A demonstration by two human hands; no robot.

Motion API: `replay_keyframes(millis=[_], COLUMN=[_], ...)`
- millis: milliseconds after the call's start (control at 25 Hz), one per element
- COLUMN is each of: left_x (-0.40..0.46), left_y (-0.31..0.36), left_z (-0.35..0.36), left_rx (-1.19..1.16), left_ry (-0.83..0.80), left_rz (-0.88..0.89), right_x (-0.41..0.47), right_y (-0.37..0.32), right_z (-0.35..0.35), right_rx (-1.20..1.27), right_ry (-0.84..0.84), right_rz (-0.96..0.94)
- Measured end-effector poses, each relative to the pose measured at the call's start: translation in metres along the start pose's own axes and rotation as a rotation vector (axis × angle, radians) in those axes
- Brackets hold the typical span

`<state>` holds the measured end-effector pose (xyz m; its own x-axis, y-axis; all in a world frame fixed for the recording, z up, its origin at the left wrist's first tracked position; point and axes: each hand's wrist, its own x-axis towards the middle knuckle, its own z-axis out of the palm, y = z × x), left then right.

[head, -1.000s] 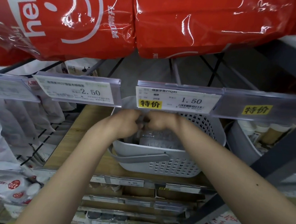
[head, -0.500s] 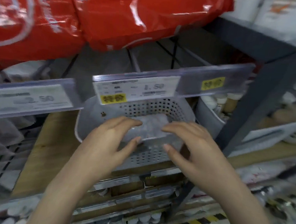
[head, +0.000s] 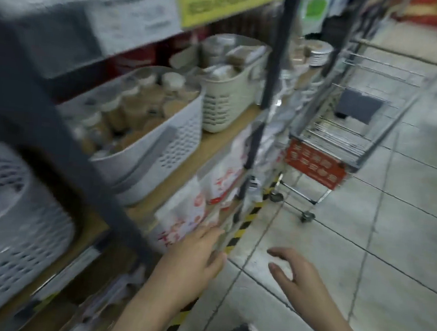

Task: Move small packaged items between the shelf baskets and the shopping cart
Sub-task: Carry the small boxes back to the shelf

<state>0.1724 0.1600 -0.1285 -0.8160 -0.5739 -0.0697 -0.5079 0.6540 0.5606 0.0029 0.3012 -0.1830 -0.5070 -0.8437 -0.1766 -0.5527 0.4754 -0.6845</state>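
Running up the frame's left side, the shelf [head: 208, 148] is the landmark here, blurred by camera motion. On its wooden board sit three perforated baskets: a pale grey basket [head: 6, 225] at the near end, a white basket [head: 166, 144] further along packed with small brown-capped packaged items [head: 138, 104], and a cream basket [head: 228, 102] beyond that. Off the shelf's far end, on the tiled floor [head: 389, 262], stands the shopping cart [head: 355, 119], a red sign [head: 315, 169] on its near end; whether any items lie in it cannot be told. Below the board, red-and-white bags [head: 194, 211] lean at the shelf's lower edge. The left hand [head: 192, 264] hovers just in front of these bags, fingers loosely extended, holding nothing. The right hand [head: 297, 277] hangs over the floor, away from the shelf, fingers spread and relaxed, also empty.
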Motion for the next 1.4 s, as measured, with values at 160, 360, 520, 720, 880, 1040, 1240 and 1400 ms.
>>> replay_keyframes(millis=[160, 360, 520, 720, 880, 1040, 1240, 1400], left_x=[0.069, 0.131, 0.174, 0.253, 0.349, 0.444, 0.552, 0.621], left_y=[0.014, 0.034, 0.036, 0.033, 0.046, 0.096, 0.165, 0.183], left_z=[0.077, 0.138, 0.151, 0.155, 0.174, 0.201, 0.227, 0.238], left_rx=[-0.116, -0.19, -0.235, -0.2, -0.137, -0.068, -0.152, -0.208], left_ry=[-0.313, -0.413, -0.438, -0.393, -0.429, -0.506, -0.527, -0.507], left_rz=[-0.136, -0.238, -0.296, -0.29, -0.298, -0.182, -0.063, -0.072], right_x=[-0.007, -0.001, 0.04, 0.127, 0.184, 0.212, 0.258, 0.328], right_y=[0.097, 0.174, 0.195, 0.209, 0.246, 0.29, 0.336, 0.362], right_z=[-0.028, -0.068, -0.093, -0.137, -0.195, -0.243, -0.285, -0.312], right_rx=[0.077, 0.168, 0.224, 0.322, 0.328, 0.319, 0.355, 0.306], right_ry=[-0.096, -0.049, -0.022, 0.028, 0.101, 0.184, 0.2, 0.136], right_rz=[0.31, 0.492, 0.503, 0.419, 0.457, 0.554, 0.655, 0.644])
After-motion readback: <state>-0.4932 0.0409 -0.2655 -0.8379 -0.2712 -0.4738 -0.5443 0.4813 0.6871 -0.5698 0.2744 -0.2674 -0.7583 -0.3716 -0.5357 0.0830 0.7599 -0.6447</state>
